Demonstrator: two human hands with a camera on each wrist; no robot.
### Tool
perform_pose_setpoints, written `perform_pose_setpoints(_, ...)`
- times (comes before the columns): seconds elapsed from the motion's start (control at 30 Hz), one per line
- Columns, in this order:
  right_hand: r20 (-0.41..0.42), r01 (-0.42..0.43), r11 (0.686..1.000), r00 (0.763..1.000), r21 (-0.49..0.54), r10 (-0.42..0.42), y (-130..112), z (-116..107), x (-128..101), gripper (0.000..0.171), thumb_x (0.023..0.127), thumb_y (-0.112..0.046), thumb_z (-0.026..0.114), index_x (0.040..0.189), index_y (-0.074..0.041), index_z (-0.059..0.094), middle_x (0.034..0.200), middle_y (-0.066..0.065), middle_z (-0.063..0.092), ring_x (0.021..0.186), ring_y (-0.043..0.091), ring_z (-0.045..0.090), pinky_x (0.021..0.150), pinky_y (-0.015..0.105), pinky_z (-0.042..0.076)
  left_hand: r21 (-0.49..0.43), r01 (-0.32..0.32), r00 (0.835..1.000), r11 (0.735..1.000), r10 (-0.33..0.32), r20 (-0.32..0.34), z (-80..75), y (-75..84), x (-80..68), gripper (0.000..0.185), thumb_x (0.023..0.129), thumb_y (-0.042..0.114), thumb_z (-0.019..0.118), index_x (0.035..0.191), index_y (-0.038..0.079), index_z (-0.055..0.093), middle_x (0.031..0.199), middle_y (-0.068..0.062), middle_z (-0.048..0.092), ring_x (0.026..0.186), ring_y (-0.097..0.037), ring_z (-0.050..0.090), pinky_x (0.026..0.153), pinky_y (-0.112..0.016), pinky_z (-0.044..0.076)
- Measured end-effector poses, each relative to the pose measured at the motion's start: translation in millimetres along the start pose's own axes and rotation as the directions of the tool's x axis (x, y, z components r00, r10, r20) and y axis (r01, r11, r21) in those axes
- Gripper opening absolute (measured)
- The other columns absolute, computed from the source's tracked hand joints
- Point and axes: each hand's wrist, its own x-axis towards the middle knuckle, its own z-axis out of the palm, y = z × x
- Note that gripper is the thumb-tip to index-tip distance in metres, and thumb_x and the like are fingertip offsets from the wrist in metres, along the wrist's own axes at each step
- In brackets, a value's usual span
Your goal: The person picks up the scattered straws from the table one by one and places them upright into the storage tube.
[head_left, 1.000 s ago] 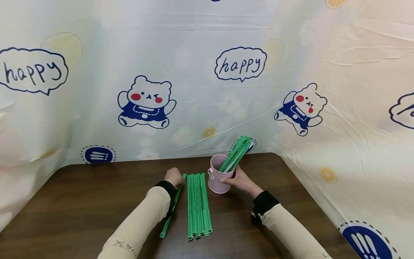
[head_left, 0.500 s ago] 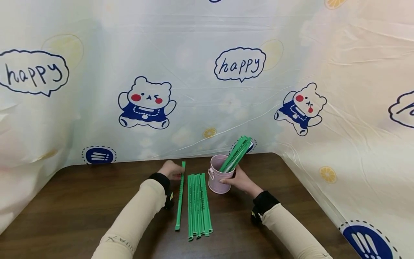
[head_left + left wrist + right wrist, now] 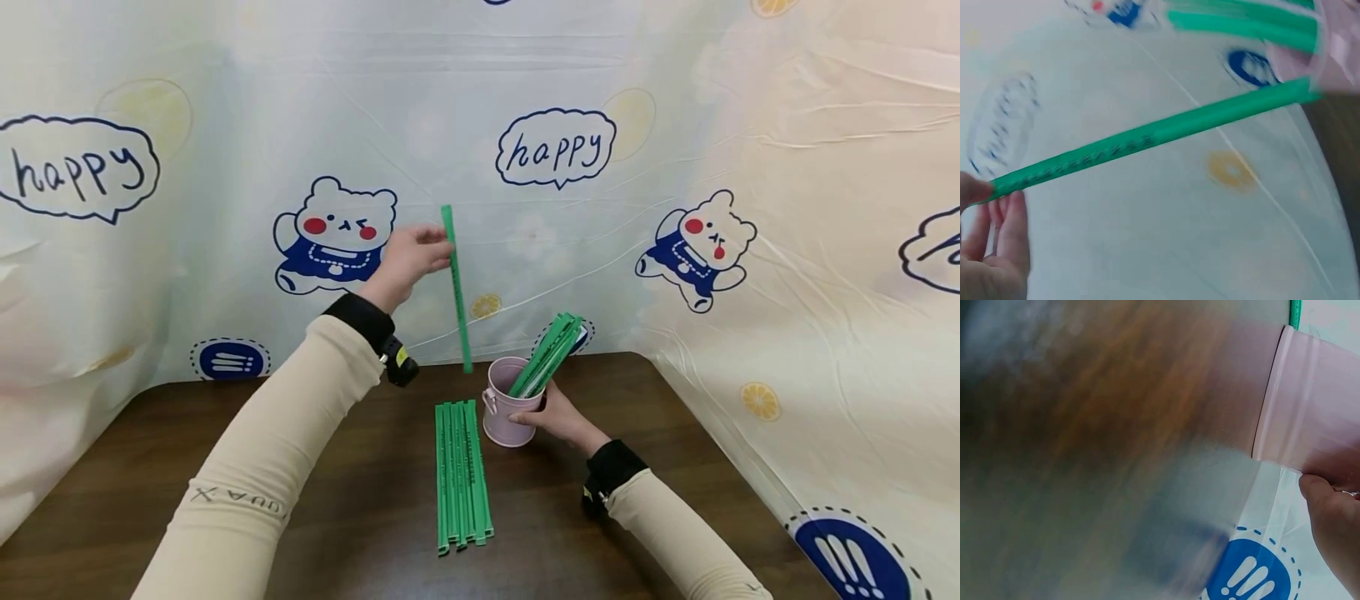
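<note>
My left hand is raised above the table and pinches a green wrapped straw near its upper end. The straw hangs almost upright, apart from the table, its low end left of a small pink bucket. Dark print runs along the wrapper in the left wrist view, where thumb and fingertips grip one end. My right hand holds the bucket's right side, the thumb across its front; some fingers are hidden behind it. A bundle of green straws leans right inside the bucket.
Several more green wrapped straws lie side by side on the brown wooden table, in front of the bucket and to its left. A pale printed curtain hangs behind the table's far edge.
My left hand has lifted the single straw off the table, up and slightly right, turning it near upright. My right hand and the bucket stay in place.
</note>
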Motion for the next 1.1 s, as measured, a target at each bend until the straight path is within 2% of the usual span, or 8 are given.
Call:
perform_pose_setpoints(0.07,0.002,0.003,1.0,1.0,-0.002,-0.003,0.1,-0.1,-0.1,0.095,0.089,-0.014,0.079,0.159,-0.005,0.015,0.154,0.025,0.039,0.14,0.041,0.044,0.121,0.06,0.036,-0.049,-0.076,0.997,0.996,0.075,-0.022,12.4,11.7,-2.4,0.039,0.102,0.008,0.059,0.14,-0.003,0.058,0.118,-0.011,0.064,0.107,-0.019,0.067,0.107,-0.038,0.055)
perform_pose_setpoints(0.13,-0.001,0.003,1.0,1.0,-0.004,-0.003,0.3,-0.6,-0.4,0.095,0.089,-0.014,0.079,0.159,-0.005,0.014,0.154,0.026,0.04,0.14,0.041,0.044,0.12,0.061,0.036,-0.073,-0.126,0.992,0.989,0.124,-0.024,27.3,16.4,-5.4,0.037,0.101,0.008,0.061,0.137,-0.003,0.06,0.11,-0.006,0.064,0.1,-0.013,0.066,0.104,-0.036,0.057)
perform_pose_setpoints(0.2,-0.009,-0.006,1.0,1.0,-0.011,0.006,0.7,-1.3,-0.9,0.096,0.09,-0.015,0.079,0.159,-0.004,0.014,0.155,0.025,0.039,0.141,0.041,0.044,0.12,0.061,0.037,-0.076,-0.161,0.987,0.984,0.16,-0.01,43.4,15.6,-9.4,0.035,0.1,0.006,0.061,0.134,-0.003,0.062,0.106,-0.006,0.065,0.095,-0.012,0.065,0.102,-0.036,0.059)
perform_pose_setpoints(0.3,-0.016,-0.017,1.0,1.0,-0.007,0.017,0.6,-1.4,-1.5,0.097,0.089,-0.015,0.079,0.16,-0.005,0.014,0.156,0.025,0.039,0.141,0.042,0.044,0.12,0.061,0.036,-0.055,-0.184,0.982,0.981,0.186,0.023,65.7,4.3,-13.5,0.032,0.099,0.004,0.062,0.13,-0.004,0.064,0.105,-0.009,0.066,0.096,-0.015,0.065,0.099,-0.037,0.059)
perform_pose_setpoints(0.43,-0.006,-0.01,1.0,1.0,0.01,0.01,1.1,-1.0,-1.3,0.094,0.089,-0.015,0.08,0.158,-0.004,0.018,0.154,0.025,0.041,0.139,0.038,0.046,0.118,0.054,0.039,-0.009,-0.185,0.981,0.983,0.186,0.058,87.6,-18.6,-16.3,0.031,0.098,0.005,0.063,0.128,-0.002,0.067,0.108,-0.015,0.068,0.105,-0.026,0.066,0.096,-0.039,0.059)
perform_pose_setpoints(0.6,0.0,0.004,0.999,1.0,0.034,-0.004,0.7,-1.7,0.9,0.09,0.087,-0.015,0.081,0.155,-0.002,0.023,0.149,0.024,0.047,0.135,0.035,0.051,0.113,0.046,0.044,0.003,-0.163,0.98,0.987,0.162,0.116,104.8,-44.8,-18.7,0.031,0.098,0.004,0.063,0.128,-0.001,0.067,0.107,-0.015,0.069,0.112,-0.035,0.066,0.097,-0.041,0.06)
perform_pose_setpoints(0.83,0.011,0.005,0.998,1.0,0.055,-0.005,-0.4,-2.5,2.3,0.093,0.089,-0.015,0.08,0.157,-0.005,0.018,0.151,0.024,0.044,0.137,0.038,0.049,0.116,0.053,0.042,0.045,-0.144,0.971,0.989,0.132,0.202,117.2,-73.2,-24.3,0.03,0.098,0.004,0.063,0.128,-0.003,0.066,0.111,-0.019,0.069,0.11,-0.035,0.066,0.098,-0.043,0.059)
perform_pose_setpoints(1.1,0.036,0.021,0.998,0.999,0.065,-0.024,2.2,-4.2,1.7,0.096,0.09,-0.01,0.077,0.161,-0.008,0.012,0.154,0.024,0.044,0.138,0.038,0.049,0.114,0.044,0.044,0.156,-0.153,0.958,0.976,0.108,0.267,133.4,-90.0,-27.6,0.03,0.097,0.009,0.068,0.125,0.0,0.068,0.114,-0.019,0.071,0.106,-0.03,0.067,0.09,-0.032,0.059)
